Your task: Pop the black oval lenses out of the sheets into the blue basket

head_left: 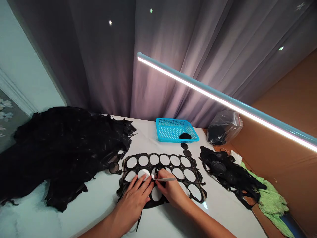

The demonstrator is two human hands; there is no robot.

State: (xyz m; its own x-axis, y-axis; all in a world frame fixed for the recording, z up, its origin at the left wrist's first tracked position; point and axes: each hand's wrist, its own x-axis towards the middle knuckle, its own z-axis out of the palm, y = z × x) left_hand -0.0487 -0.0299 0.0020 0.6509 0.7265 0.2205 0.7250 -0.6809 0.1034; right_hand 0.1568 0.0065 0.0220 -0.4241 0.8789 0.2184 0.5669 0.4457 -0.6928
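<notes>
A black thin sheet (126, 167) with rows of white circles lies on the white table. My left hand (135, 200) rests flat on its lower left part, fingers stretched out and slightly apart. Over the middle of the sheet, my right hand (170, 190) pinches a slender silver tool (167, 179); I cannot tell whether it is tweezers or a knife. A loose black strip (160, 168) bunches up by the right fingertips. The hands cover several of the lower circles. Small dark discs (187, 153) lie just beyond the sheet.
A large black heap of thin material (69, 148) spreads at left. Behind the sheet stands a blue basket (159, 135) with black pieces inside. At right lie a black tangle of scraps (230, 177), a clear bag (224, 127) and green cloth (272, 201). A lamp tube (210, 89) crosses above.
</notes>
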